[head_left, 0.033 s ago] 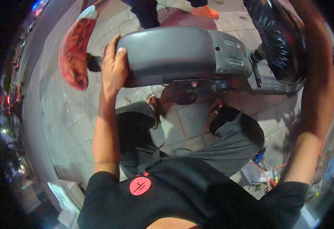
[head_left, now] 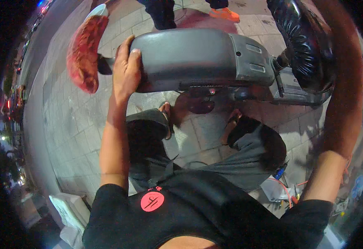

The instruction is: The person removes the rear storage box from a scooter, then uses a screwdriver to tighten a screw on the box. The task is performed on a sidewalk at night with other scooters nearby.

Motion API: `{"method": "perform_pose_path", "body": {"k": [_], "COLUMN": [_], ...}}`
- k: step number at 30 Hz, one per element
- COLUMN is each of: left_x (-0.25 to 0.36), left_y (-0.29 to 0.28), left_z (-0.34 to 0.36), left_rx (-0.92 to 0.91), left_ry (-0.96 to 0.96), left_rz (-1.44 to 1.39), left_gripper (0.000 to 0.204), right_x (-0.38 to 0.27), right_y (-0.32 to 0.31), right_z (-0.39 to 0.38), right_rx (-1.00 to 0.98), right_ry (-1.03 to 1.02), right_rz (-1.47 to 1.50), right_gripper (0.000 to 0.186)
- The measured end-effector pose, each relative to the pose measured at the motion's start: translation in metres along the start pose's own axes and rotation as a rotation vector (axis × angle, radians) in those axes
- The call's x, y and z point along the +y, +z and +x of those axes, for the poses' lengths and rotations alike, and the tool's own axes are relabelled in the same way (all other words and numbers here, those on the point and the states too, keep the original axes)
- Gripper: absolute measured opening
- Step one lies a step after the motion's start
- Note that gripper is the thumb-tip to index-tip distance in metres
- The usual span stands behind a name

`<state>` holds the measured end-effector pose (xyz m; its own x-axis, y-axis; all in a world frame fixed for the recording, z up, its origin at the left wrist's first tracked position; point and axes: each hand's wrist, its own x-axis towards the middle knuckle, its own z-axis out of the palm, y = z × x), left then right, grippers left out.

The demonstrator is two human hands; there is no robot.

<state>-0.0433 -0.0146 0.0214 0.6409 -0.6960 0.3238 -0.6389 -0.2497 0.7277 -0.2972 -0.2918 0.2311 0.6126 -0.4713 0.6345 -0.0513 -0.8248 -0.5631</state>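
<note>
My left hand [head_left: 125, 70] grips the rear end of a grey scooter seat [head_left: 198, 54], fingers curled over its edge. Just left of that hand sticks out the scooter's red tail part [head_left: 84, 50]. My right arm [head_left: 341, 108] reaches up along the right side, past a shiny black padded part [head_left: 301, 41]; its hand is cut off by the picture's rim. Below the seat I see my own legs in grey trousers [head_left: 247, 145] and sandals on paving slabs.
Another person's legs and an orange shoe [head_left: 225, 14] stand beyond the scooter. Loose wires and small tools [head_left: 285, 191] lie on the ground at lower right. A white bag [head_left: 69, 211] sits at lower left. A street with lights runs along the left.
</note>
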Motion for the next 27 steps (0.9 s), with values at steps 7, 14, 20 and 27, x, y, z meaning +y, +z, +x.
{"method": "perform_pose_path", "body": {"k": [7,14,20,27], "left_x": [-0.008,0.010,0.005,0.007], "left_y": [0.018,0.024,0.011,0.016], "left_z": [0.011,0.000,0.003,-0.001], "left_rx": [-0.033,0.039,-0.037,0.014], "left_ry": [0.090,0.196,0.054,0.308], "left_rz": [-0.054,0.151,-0.025,0.209], "left_gripper": [0.057,0.061,0.059,0.057], "right_x": [-0.057,0.098,-0.009,0.094], "right_y": [0.140,0.189,0.163,0.190], "right_z": [-0.022,-0.076,-0.037,-0.065], "right_rx": [-0.117,0.183,-0.051,-0.070], "right_ry": [0.418,0.601,0.399,0.255], "right_rz": [0.738,1.513,1.120,1.129], "right_gripper": [0.043,0.050,0.040,0.033]}}
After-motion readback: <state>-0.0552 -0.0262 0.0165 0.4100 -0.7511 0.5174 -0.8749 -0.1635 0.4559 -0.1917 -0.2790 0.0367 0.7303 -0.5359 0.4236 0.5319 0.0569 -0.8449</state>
